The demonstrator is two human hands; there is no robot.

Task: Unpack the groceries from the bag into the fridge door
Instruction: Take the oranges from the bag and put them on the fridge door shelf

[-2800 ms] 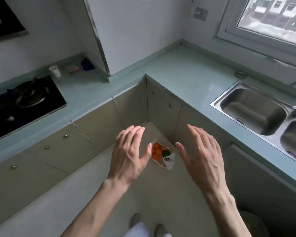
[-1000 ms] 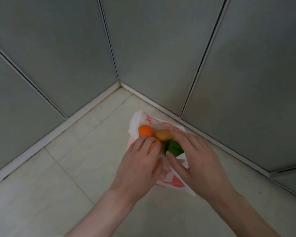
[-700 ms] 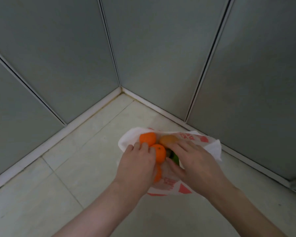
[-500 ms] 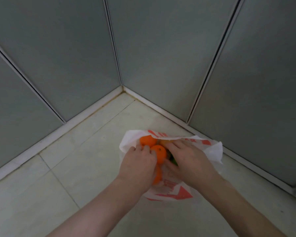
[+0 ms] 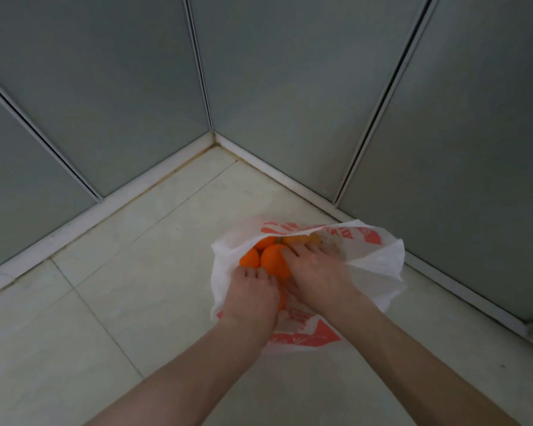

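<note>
A white plastic bag [image 5: 379, 269] with red print lies open on the floor in the cabinet corner. Several oranges [image 5: 249, 257] and a yellowish fruit [image 5: 296, 239] show at its mouth. Both my hands are inside the bag. My left hand [image 5: 253, 298] curls down over an orange, a sliver of which shows beside its palm. My right hand [image 5: 317, 272] has its fingers curled round the biggest orange [image 5: 273, 259], fingertips reaching the yellowish fruit. The bag's other contents are hidden under my hands.
Grey-green cabinet doors [image 5: 290, 87] close in the corner behind and on both sides of the bag. Pale floor tiles [image 5: 120, 287] stretch to the left and toward me. No fridge is in view.
I went from standing to crouching over the bag. In the last second both hands pushed deeper into it and closed over the oranges; the green item is now covered.
</note>
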